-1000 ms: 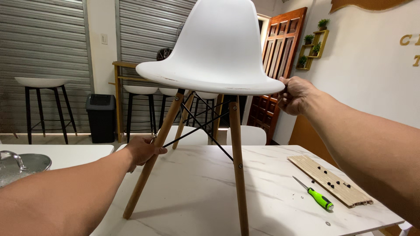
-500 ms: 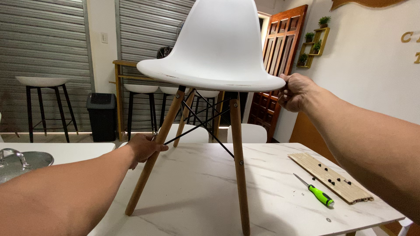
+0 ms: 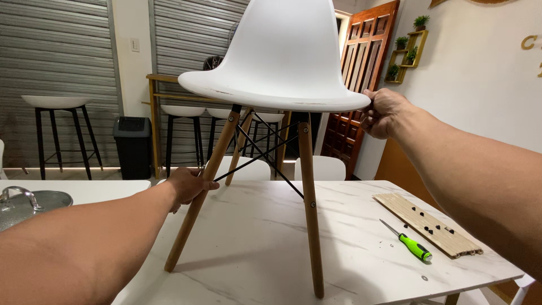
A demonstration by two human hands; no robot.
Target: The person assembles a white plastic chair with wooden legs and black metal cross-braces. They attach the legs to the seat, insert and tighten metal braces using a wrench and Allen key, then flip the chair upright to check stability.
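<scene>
White plastic shell chair [image 3: 282, 62] stood upright on marble-look table [image 3: 361, 248], four wooden legs splayed, black cross-wires between them. Gold wall lettering at upper right edge, cut off by frame. Pale switch plate [image 3: 134, 44] on wall strip between grey roller shutters.

Left hand [image 3: 189, 186] wrapped around front-left wooden leg [image 3: 200, 195] about mid-height, fingers closed on it. Right hand [image 3: 384, 113] gripped right rim of seat, fingers curled over edge, thumb side up.

Slatted wooden panel [image 3: 426, 223] lay flat at right of table, several small dark screws on top. Green-handled screwdriver [image 3: 409, 243] just beside it, tip pointing away toward far edge. A few loose bits of hardware scattered near table's front right corner.

Glass pot lid [image 3: 25, 203] with metal handle at left, on neighbouring white table. White-seated bar stools [image 3: 56, 113] and black bin [image 3: 132, 144] along shutters behind. Another white chair back [image 3: 327, 168] visible behind table between the legs. Brown panelled door [image 3: 367, 73] and wall shelf with small green plants [image 3: 409, 45] at right rear.
</scene>
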